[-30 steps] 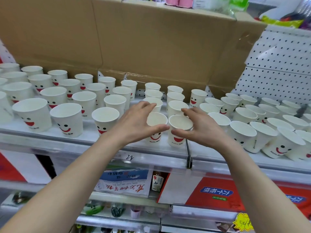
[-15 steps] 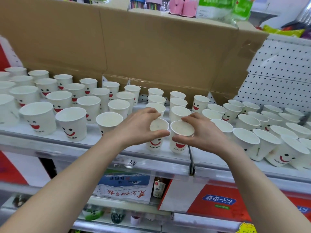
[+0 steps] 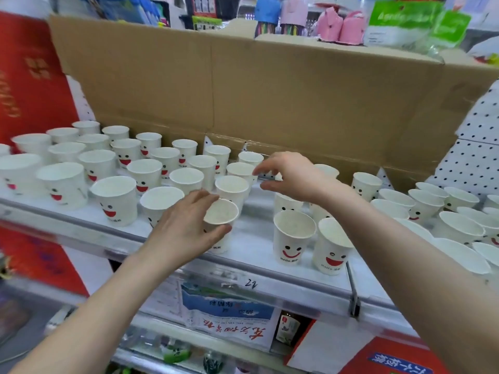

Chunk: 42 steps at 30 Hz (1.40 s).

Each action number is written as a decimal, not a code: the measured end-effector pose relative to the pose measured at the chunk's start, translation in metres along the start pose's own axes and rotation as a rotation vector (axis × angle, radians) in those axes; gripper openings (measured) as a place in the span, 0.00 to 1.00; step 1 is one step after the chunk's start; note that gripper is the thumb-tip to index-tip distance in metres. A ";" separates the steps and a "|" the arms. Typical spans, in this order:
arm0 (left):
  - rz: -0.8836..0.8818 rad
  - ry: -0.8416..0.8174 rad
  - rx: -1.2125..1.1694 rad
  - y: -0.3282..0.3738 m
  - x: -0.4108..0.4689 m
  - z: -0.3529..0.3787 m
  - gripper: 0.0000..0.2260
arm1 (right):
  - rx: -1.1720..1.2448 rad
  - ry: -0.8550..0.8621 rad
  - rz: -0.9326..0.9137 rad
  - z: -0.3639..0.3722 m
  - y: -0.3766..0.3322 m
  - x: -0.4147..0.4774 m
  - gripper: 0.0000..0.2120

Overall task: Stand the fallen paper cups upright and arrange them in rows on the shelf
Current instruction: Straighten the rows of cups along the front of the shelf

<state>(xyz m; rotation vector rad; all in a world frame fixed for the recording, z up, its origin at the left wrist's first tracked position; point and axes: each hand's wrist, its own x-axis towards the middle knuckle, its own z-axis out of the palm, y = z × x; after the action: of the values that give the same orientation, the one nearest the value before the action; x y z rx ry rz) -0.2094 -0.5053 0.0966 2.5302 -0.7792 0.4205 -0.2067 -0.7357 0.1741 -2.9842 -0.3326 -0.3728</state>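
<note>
While the left hand (image 3: 186, 225) curls thumb and fingers round a paper cup (image 3: 221, 213) at frame centre, near the front edge of the shelf (image 3: 243, 268), the cup's long axis is near vertical, with its mouth up and tipped slightly toward the viewer. The right hand (image 3: 294, 176), upper centre, hovers with fingers loosely spread, holding nothing. Rows of upright cups (image 3: 113, 203) fill the left.

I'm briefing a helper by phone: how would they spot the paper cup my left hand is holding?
Find the big brown cardboard box behind the white shelf. Near the shelf's front edge, left of a bare gap, is a white paper cup. Unlike its neighbours, it is gripped by the left hand.
</note>
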 end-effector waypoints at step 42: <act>0.426 -0.057 -0.021 0.109 0.106 0.019 0.23 | -0.247 0.077 0.257 -0.077 0.150 -0.089 0.14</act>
<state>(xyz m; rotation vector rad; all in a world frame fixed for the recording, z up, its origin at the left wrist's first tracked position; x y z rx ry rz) -0.1870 -0.6433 0.1600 2.3570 -1.3431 0.4734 -0.2745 -0.9096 0.2129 -3.1839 0.1133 -0.5325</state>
